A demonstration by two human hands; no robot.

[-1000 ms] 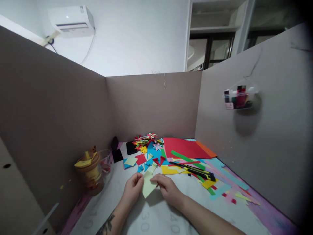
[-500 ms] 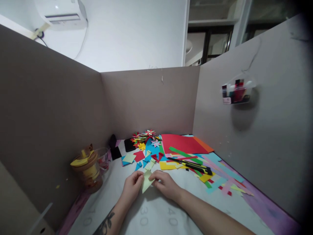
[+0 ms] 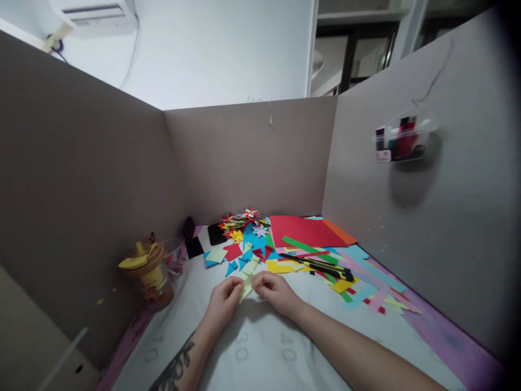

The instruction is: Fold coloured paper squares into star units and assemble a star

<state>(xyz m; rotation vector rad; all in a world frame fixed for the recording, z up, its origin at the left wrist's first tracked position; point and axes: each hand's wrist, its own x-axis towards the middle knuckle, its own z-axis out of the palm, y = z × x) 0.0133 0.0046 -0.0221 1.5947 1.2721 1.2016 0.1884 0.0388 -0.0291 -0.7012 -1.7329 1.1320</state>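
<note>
A small pale green piece of paper (image 3: 246, 289) is held between both hands above the white cloth, partly hidden by fingers. My left hand (image 3: 225, 297) pinches its left side, fingers closed. On its right side, my right hand (image 3: 273, 290) is closed with thumb and fingertips on the paper. Just beyond my fingers lie folded pale green pieces (image 3: 253, 265) and small folded blue pieces (image 3: 231, 267). Red folded pieces (image 3: 262, 253) and a pale green square (image 3: 216, 255) are a little farther off.
Paper stars (image 3: 240, 221) are heaped at the back. Red sheets (image 3: 305, 231) lie right of them, with a yellow-black utility knife (image 3: 325, 266) and coloured strips in front. A brown lidded cup (image 3: 148, 277) stands left. A clear container (image 3: 402, 142) hangs on the right partition.
The pale green paper shows a smaller area between my fingers than before, and its lower point no longer hangs down as far. The camera view has tilted slightly.
</note>
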